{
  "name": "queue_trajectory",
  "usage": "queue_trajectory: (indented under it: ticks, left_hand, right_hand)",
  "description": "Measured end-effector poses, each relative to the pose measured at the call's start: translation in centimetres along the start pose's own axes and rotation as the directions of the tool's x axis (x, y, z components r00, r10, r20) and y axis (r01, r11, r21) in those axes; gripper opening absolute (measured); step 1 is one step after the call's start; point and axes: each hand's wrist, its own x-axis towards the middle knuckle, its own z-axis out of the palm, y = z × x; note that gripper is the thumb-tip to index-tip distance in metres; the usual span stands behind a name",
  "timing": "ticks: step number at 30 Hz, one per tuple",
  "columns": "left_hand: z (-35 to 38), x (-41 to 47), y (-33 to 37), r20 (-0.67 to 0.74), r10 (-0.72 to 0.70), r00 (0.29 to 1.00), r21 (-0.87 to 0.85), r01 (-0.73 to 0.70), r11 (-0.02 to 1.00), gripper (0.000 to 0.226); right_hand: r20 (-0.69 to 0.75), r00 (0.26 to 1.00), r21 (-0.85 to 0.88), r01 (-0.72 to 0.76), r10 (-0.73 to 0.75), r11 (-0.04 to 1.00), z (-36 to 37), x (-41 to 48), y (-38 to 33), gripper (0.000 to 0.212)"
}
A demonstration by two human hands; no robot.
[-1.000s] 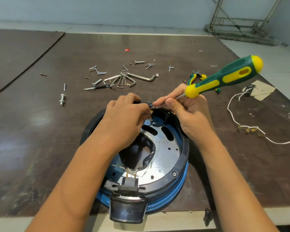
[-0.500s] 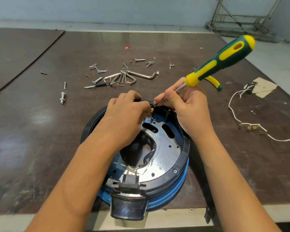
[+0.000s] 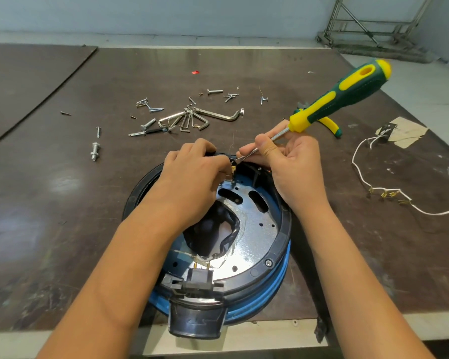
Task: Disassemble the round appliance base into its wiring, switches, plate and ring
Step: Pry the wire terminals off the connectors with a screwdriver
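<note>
The round black-and-blue plastic appliance base [image 3: 285,229] lies flat at the near edge of the dark brown table [image 3: 62,190]. Its shiny metal plate [image 3: 257,229] faces up and its black socket housing [image 3: 196,320] points toward the person. The left hand [image 3: 192,174] curls its fingers over the far rim, gripping it. The right hand [image 3: 293,161] pinches the shaft of the green-and-yellow screwdriver [image 3: 342,97], whose handle slants up and right with the tip at that rim.

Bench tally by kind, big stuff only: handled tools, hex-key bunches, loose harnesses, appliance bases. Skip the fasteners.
Green-yellow screwdriver: 1
Green-yellow pliers: 1
Hex-key bunch: 1
White harness: 1
Appliance base: 1
Total: 5
</note>
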Motion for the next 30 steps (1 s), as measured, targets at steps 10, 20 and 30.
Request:
queue_trajectory:
  ticks: [10, 20, 30]
  left_hand:
    - [0.0, 0.0, -0.1, -0.013, 0.003, 1.000, -0.016, -0.003, 1.000, 0.023]
    - [0.1, -0.1, -0.1, -0.020, 0.008, 1.000, -0.019, -0.008, 1.000, 0.021]
    - [0.2, -0.1, 0.0, -0.016, 0.009, 1.000, 0.012, -0.009, 1.000, 0.020]
  right_hand:
    - [0.152, 0.977, -0.003, 0.153, -0.150, 0.988, -0.4, -0.5, 0.0, 0.017]
    - [0.041, 0.998, -0.033, 0.038, -0.037, 0.999, 0.1, -0.4, -0.3, 0.020]
    - [-0.006, 0.998, 0.028, -0.069, 0.069, 0.997, 0.3, -0.1, -1.0, 0.008]
